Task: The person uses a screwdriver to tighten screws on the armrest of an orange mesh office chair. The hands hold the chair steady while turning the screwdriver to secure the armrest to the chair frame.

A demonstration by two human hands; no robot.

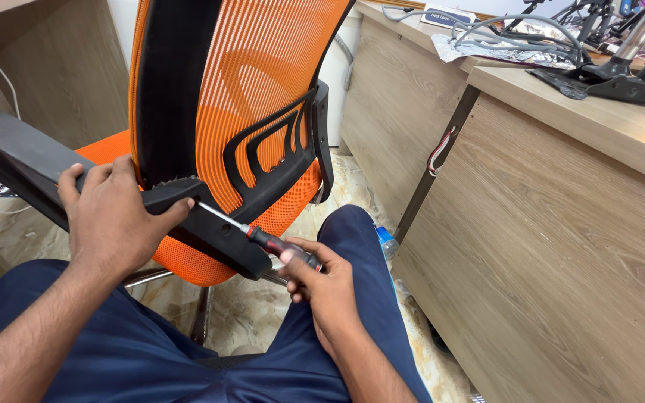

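Dark blue trousers fill the bottom of the frame, your knees spread toward the chair. Just above them, right of centre, your right hand (pixel 321 282) is clenched around the red-and-black handle of a screwdriver (pixel 263 239), whose bright shaft slants up and left until its tip meets the black armrest bracket (pixel 214 224) near the middle of the frame. Your left hand (pixel 113 216), at centre left, lies over the black armrest (pixel 16 160), fingers curled about the bracket's end and the thumb pressed just beside the screwdriver tip, steadying the part. Judging by this, you are at the step of driving or loosening a screw where the armrest joins the orange mesh chair (pixel 255 97); the screw head itself is too small to make out, so you cannot tell how far it is seated. The next move calls for keeping the shaft in line with the screw, pressing in firmly while you twist, and holding the armrest steady so the tip does not slip toward your left thumb. Beyond the bracket the orange seat and mesh back rise to the top of the frame. Further right stands a wood-grain desk (pixel 561 224), with a small plastic bottle (pixel 387 240) on the floor at its foot, and at the upper right grey cables (pixel 516 30) and crumpled foil (pixel 487 51) lie on the desktop.
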